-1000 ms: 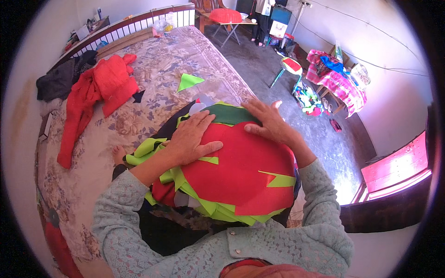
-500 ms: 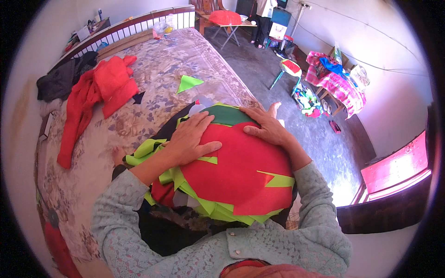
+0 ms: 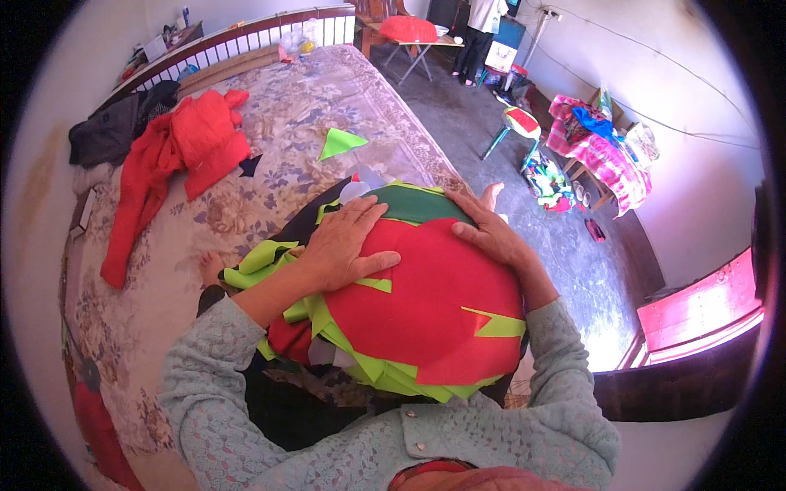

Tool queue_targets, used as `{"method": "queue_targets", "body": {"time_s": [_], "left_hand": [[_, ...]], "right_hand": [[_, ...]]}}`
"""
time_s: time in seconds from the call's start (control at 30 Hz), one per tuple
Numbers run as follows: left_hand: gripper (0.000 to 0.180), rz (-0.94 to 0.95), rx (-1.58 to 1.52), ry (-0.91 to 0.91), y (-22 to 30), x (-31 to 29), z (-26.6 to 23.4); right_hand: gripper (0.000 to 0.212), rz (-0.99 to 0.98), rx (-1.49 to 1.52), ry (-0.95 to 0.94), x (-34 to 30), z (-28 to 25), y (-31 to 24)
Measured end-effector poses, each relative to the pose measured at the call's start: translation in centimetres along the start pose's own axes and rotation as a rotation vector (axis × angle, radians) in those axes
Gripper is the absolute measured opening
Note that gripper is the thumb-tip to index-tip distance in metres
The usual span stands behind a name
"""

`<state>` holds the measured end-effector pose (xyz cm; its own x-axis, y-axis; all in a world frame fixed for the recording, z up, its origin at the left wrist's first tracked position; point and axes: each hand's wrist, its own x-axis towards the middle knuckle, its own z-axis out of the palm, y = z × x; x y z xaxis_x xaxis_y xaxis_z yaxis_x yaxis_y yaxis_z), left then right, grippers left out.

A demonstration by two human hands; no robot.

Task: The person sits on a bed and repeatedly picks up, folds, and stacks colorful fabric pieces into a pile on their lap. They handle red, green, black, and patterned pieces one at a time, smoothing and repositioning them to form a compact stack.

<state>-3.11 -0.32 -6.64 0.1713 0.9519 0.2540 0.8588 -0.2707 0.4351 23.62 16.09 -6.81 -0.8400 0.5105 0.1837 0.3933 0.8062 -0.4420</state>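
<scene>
A rounded heap of cut fabric pieces lies on my lap. Its top is a large red fabric piece (image 3: 426,303), with a dark green fabric piece (image 3: 413,204) along its far side. Lime-green fabric strips (image 3: 385,372) stick out below and to the left. My left hand (image 3: 348,241) rests on the heap's upper left with its fingers stretched out and thumb apart. On the far right side, my right hand (image 3: 491,233) lies with fingers spread over the green and red pieces. Neither hand grips anything; both palms press on the cloth.
I sit on a bed with a floral cover (image 3: 221,270). A red garment (image 3: 184,147), a dark garment (image 3: 110,135) and a lime-green triangle of fabric (image 3: 341,143) lie on it. Beyond the right edge stand a stool (image 3: 521,123) and a cloth-covered table (image 3: 610,164). A person (image 3: 483,33) stands at the back.
The view has shifted slightly, so the room and heap sit a little differently in the picture. Both hands stay flat on the heap in nearly the same places.
</scene>
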Motion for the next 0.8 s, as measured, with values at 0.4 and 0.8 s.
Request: {"method": "queue_targets", "body": {"time_s": [0.4, 0.8], "left_hand": [[0.083, -0.036, 0.13, -0.037, 0.2, 0.3, -1.4], [0.086, -0.13, -0.095, -0.057, 0.2, 0.1, -0.1]], "right_hand": [[0.073, 0.06, 0.134, -0.01, -0.2, -0.5, -0.8], [0.071, 0.044, 0.09, 0.003, -0.3, -0.1, -0.4]]}}
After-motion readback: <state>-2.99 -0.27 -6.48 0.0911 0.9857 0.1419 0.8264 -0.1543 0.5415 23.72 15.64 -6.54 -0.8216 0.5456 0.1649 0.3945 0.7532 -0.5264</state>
